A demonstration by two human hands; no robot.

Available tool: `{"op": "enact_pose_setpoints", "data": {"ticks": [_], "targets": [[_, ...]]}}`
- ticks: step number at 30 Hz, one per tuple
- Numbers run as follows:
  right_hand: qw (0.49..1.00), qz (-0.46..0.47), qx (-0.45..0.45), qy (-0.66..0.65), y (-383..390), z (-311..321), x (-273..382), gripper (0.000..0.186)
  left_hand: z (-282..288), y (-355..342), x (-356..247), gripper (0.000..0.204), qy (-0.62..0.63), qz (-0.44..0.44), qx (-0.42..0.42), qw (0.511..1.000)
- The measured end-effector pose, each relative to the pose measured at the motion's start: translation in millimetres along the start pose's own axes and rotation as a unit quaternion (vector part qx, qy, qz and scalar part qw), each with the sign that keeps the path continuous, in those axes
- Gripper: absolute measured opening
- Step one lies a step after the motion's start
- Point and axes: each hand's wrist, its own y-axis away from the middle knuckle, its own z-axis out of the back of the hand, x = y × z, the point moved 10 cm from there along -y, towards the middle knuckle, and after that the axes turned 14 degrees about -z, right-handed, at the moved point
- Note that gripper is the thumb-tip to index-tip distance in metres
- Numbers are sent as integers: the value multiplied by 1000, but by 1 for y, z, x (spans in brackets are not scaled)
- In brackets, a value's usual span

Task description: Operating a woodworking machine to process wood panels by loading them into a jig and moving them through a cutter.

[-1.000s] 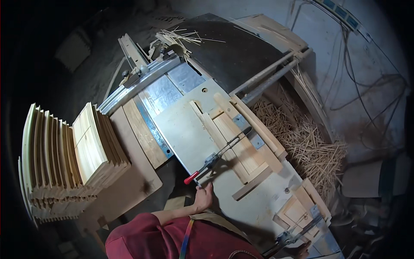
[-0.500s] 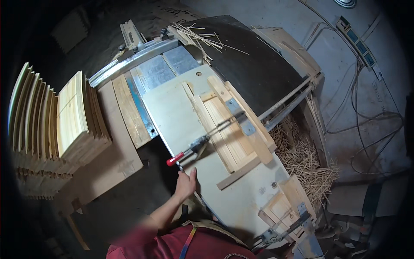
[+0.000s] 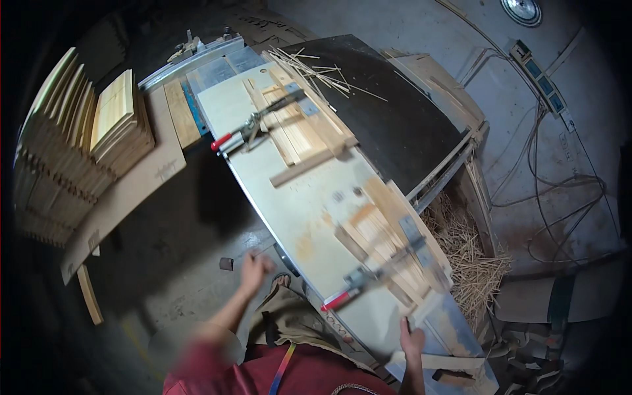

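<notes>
My left hand (image 3: 255, 271) hangs off the left edge of a pale board (image 3: 289, 204), apart from it, its fingers smeared by motion. My right hand (image 3: 413, 338) is closed, thumb forward, at the near end of the wooden slats (image 3: 382, 230) in the near jig; what its fingers hold is hidden. A toggle clamp with a red handle (image 3: 337, 301) reaches across these slats, somewhat blurred. Farther off, a second toggle clamp (image 3: 250, 126) with a red handle crosses grooved wooden pieces (image 3: 288, 135) framed by wooden strips.
Stacks of wooden panels (image 3: 115, 112) stand on a brown board (image 3: 125, 197) at left. To the right is a dark panel (image 3: 388, 99) with thin offcut sticks (image 3: 316, 72) on it. More sticks (image 3: 471, 257) are heaped below. Cables (image 3: 536, 164) hang on the wall.
The pale board with both jigs has slid away from me, toward the upper left. My left hand has left the board's edge and dropped back. My right hand has come into view.
</notes>
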Motion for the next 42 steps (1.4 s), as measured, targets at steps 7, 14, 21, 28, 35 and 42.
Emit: {"op": "enact_pose_setpoints", "data": {"ticks": [7,14,21,28,35,42], "targets": [[928,155,196,-278,63,42,-105,45,-189,333,72,85,-136,39,101,985],[909,-21,294,-295,158,111,-548,50,-205,382,8,103,-360,-11,-194,912],[611,-258,222,-715,116,145,-809,74,-195,354,18,111,-494,38,-165,853],[439,-107,134,-882,-49,63,-848,89,-221,309,66,111,-477,18,-182,860],[375,-224,132,-890,-141,-20,-849,97,-215,261,114,110,-502,-34,-188,843],[429,-298,84,-849,-195,-62,-869,102,-199,241,128,109,-540,-67,-201,815]]}}
